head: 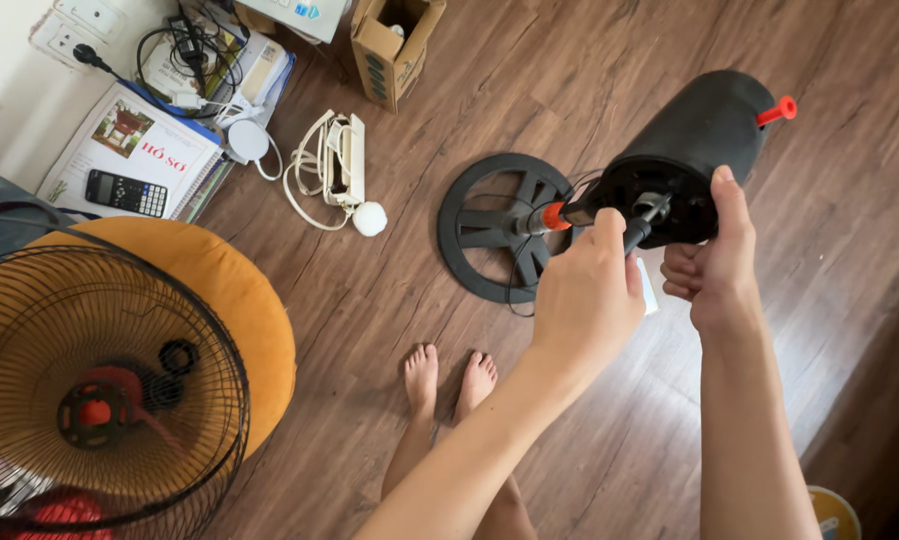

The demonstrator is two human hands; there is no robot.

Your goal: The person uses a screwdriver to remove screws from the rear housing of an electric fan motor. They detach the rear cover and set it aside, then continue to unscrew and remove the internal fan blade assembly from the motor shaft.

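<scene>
My right hand (718, 262) grips the open front rim of a black fan motor housing (698, 130) held in the air, thumb on top and fingers below. An orange knob (778, 110) sticks out of its back. My left hand (588, 292) is closed around a dark screwdriver (638, 233) whose tip is set into the housing's front. A grey rod with an orange collar (548, 217) juts out to the left of the front. Below it, a round black fan base (482, 228) lies on the wooden floor.
A black wire fan grille (100, 390) leans over an orange cushion (240, 300) at the left. A cream power strip (338, 165), books with a calculator (127, 192), and a cardboard box (395, 45) lie at the back. My bare feet (450, 378) stand below the base.
</scene>
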